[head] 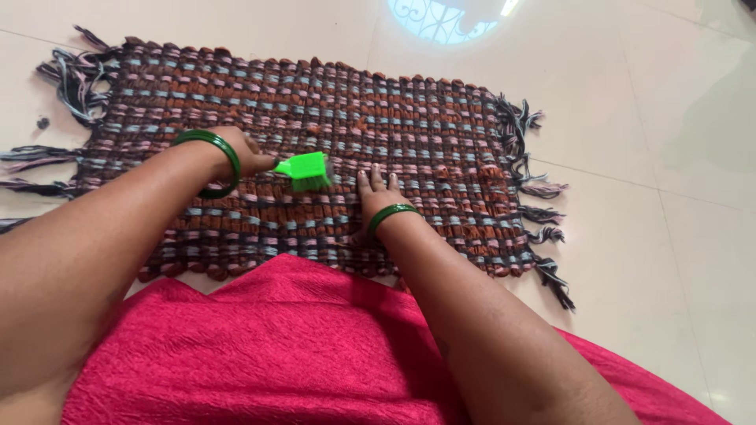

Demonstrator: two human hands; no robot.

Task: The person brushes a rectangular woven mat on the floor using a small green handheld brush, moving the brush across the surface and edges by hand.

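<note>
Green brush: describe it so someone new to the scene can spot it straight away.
A woven mat in brown, pink and blue, fringed at both ends, lies on the pale tiled floor. Near its middle, the left hand grips a small brush pressed bristles-down on the weave, beside the flat right hand. Its bright neon-green plastic is unlike anything else there.

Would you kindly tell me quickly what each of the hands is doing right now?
Left hand: closed around the handle of a green brush on the mat.
Right hand: open, pressed flat on the mat, holding nothing.
</note>
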